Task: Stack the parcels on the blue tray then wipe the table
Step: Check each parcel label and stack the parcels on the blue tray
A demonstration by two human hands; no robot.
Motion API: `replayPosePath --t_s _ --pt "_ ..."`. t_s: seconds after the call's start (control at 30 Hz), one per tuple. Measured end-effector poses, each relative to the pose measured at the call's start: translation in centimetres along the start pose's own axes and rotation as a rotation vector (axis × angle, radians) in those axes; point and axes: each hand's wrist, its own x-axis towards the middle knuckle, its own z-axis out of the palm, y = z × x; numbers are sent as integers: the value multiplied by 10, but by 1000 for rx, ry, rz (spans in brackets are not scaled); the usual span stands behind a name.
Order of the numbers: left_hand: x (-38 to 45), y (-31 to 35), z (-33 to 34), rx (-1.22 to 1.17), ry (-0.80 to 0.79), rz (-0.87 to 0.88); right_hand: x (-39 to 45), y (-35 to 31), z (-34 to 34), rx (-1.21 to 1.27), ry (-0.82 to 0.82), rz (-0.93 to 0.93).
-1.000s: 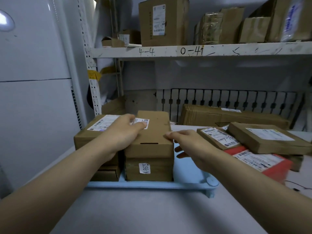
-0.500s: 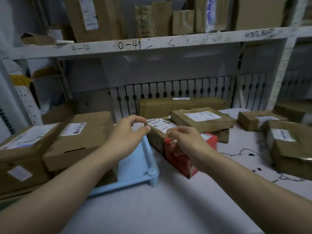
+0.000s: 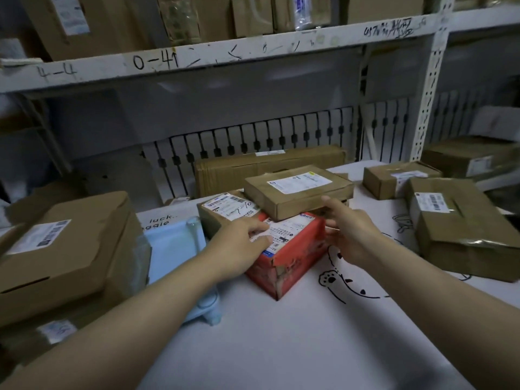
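The red box [image 3: 292, 257] sits on the surface [image 3: 281, 342] just right of the blue tray [image 3: 180, 246], one corner turned toward the camera. The left hand [image 3: 242, 243] rests on its top label with fingers laid nearly straight and slightly spread, holding nothing. The right hand [image 3: 349, 229] is at the red box's right side, fingers straight and relaxed, thumb raised toward the flat brown box [image 3: 298, 190] that lies across the red box's far edge; whether the fingers actually touch the red box cannot be told.

Behind the red box on its left, a small brown box [image 3: 225, 212] with a handwritten label lies partly under the flat brown box. Farther behind the red box, a long brown carton [image 3: 267, 167] lies against the black railing [image 3: 253, 139].

The blue tray carries a large brown box [image 3: 64, 246] on top of another box [image 3: 56, 330] with a small white sticker; the tray's right part and its round corner post are bare.

Right of the red box, well apart, a taped brown parcel [image 3: 461, 226] lies on the surface, which is white with cartoon drawings, and a smaller box [image 3: 399, 178] sits behind that parcel. Above and behind everything, a white shelf [image 3: 225, 54] marked "0-41" and "4-4" holds more cartons.
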Motion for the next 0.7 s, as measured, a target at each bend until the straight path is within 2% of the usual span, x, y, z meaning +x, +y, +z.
replayPosePath --t_s 0.23,0.5,0.6,0.7 --pt "3 -5 -3 167 17 40 23 -4 14 67 -21 104" --pt "2 -7 0 167 35 47 19 -16 21 129 45 40" --pt "2 -13 4 -40 68 20 10 -23 13 117 36 -49" --pt "1 -14 5 -451 259 -108 -5 -32 4 95 10 -98"
